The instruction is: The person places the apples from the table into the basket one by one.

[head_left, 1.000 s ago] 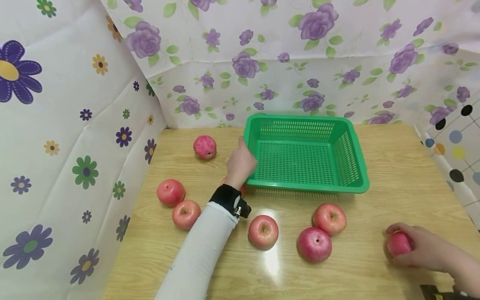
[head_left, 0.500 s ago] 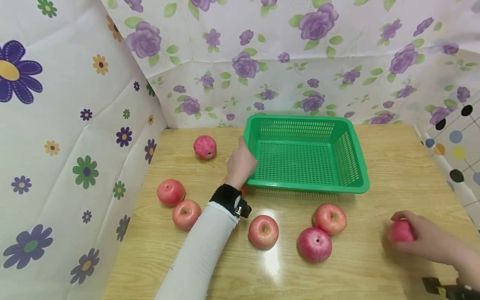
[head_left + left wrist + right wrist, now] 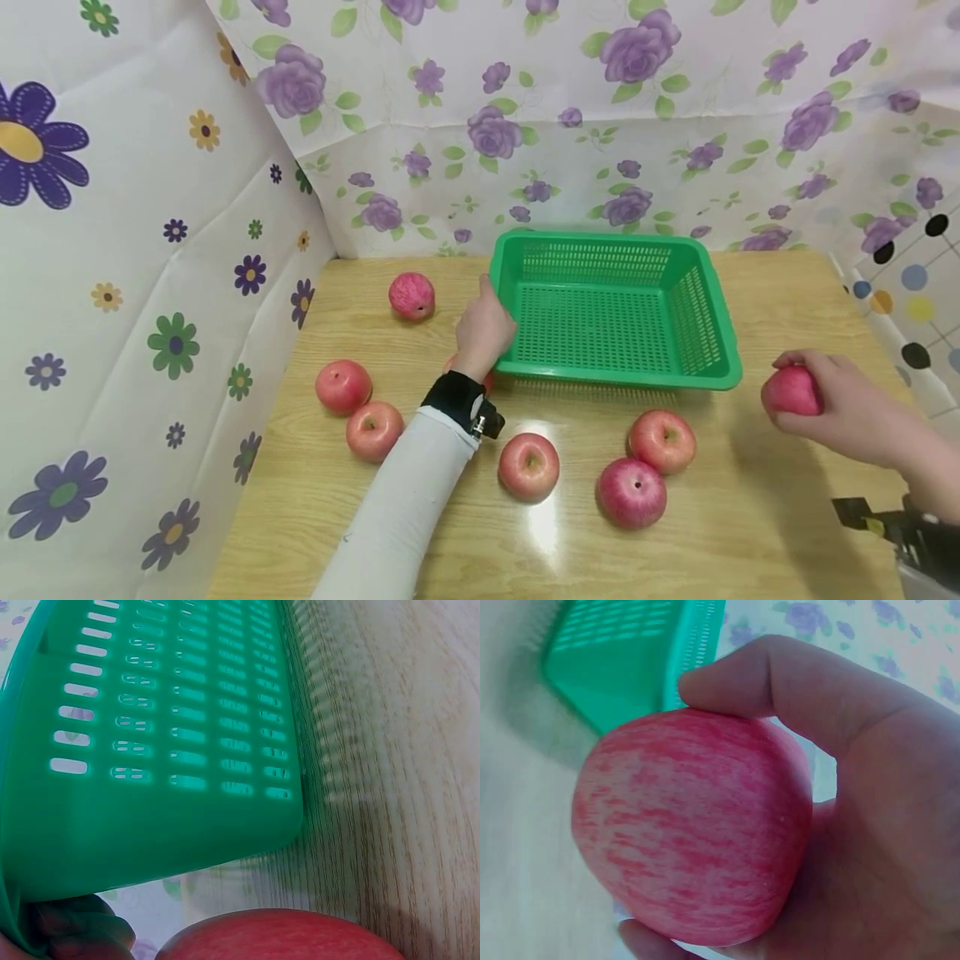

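Note:
A green plastic basket (image 3: pixel 615 374) with slotted sides stands at the back of the table, with no apples inside. My left hand (image 3: pixel 484 330) grips its left rim; in the left wrist view the fingers (image 3: pixel 82 930) curl under that rim. Held above the table at the right is a red apple (image 3: pixel 793 390), pinched between the thumb and fingers of my right hand (image 3: pixel 847 408). The right wrist view shows this streaked apple (image 3: pixel 694 829) close up. Beneath my left wrist another apple (image 3: pixel 285 937) is mostly hidden in the head view.
Two touching apples (image 3: pixel 662 442) lie in front of the basket, and a single apple (image 3: pixel 528 467) is left of them. Further left are two more apples (image 3: pixel 343 387) side by side. One dark red apple (image 3: pixel 412 297) sits at the back left. Flowered sheets (image 3: pixel 420 183) hang behind.
My right hand has lifted the apple off the table and moved it up and away from me, toward the basket's height in view. The left hand and basket have stayed still.

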A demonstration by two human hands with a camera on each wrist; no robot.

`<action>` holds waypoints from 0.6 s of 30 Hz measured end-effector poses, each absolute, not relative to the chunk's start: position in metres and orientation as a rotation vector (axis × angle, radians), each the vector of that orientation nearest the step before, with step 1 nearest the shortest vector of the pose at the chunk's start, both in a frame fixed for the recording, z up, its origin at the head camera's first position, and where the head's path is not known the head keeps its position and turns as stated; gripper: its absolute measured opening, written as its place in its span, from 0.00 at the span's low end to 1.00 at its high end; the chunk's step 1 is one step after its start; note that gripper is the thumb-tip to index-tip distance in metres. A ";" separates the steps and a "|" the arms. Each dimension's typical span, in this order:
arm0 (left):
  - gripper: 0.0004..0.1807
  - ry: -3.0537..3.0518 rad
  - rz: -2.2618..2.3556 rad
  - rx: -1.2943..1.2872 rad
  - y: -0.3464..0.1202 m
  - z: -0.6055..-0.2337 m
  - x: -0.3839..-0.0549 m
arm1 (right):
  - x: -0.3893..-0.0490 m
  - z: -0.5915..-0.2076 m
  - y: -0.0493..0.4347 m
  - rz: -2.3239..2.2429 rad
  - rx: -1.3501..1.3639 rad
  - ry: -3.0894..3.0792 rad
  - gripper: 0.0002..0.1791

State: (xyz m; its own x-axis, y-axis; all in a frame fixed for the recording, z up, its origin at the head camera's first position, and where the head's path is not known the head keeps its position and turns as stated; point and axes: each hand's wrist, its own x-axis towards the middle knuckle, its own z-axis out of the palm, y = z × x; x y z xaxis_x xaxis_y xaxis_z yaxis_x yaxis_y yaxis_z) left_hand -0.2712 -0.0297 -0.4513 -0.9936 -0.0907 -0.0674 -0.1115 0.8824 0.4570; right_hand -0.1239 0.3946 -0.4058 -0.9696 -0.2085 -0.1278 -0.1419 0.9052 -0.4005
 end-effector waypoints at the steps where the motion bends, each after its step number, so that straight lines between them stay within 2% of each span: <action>1: 0.39 3.005 0.732 -0.162 -0.029 -0.451 -0.271 | -0.127 -0.403 0.393 -0.593 -0.276 2.915 0.41; 10: 0.41 3.001 0.729 -0.164 -0.029 -0.453 -0.272 | -0.159 -0.379 0.367 -0.662 -0.380 2.960 0.40; 18: 0.41 3.000 0.725 -0.162 -0.030 -0.453 -0.272 | -0.209 -0.370 0.334 -0.701 -0.499 2.923 0.38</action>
State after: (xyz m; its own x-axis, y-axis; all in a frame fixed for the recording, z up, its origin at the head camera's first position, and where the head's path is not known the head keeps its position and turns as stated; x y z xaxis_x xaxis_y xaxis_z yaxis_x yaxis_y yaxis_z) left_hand -0.2718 -0.0297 -0.4526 -0.9932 -0.0900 -0.0740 -0.1139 0.8846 0.4522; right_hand -0.2093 0.3336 -0.3695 -0.9420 -0.3351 -0.0157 -0.2915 0.8408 -0.4561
